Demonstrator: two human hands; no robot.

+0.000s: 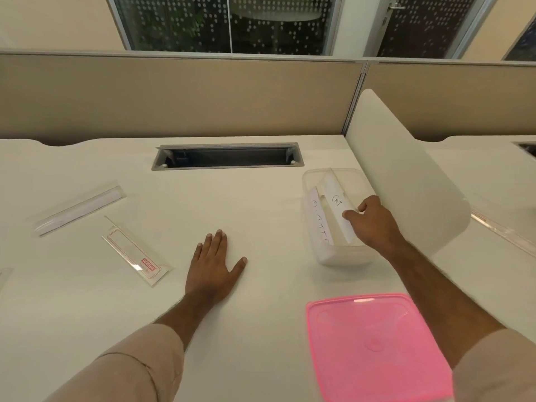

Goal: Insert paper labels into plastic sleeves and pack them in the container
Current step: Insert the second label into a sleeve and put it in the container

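A clear plastic container [342,255] stands at the right of the white desk. Inside it lie two sleeved paper labels: one with handwriting along its left side [317,221] and one marked "CAT" [336,203]. My right hand [374,224] reaches into the container and pinches the "CAT" label near its lower end. My left hand [213,264] rests flat on the desk, fingers straight, holding nothing. Two more plastic sleeves lie at the left: one with a red-printed header [136,250], one further back with a white strip inside [79,207].
A pink lid [377,346] lies near the front right, under my right forearm. A white curved divider panel [406,181] rises just right of the container. A cable slot [227,156] opens at the back of the desk. Another sleeve [504,233] lies beyond the divider.
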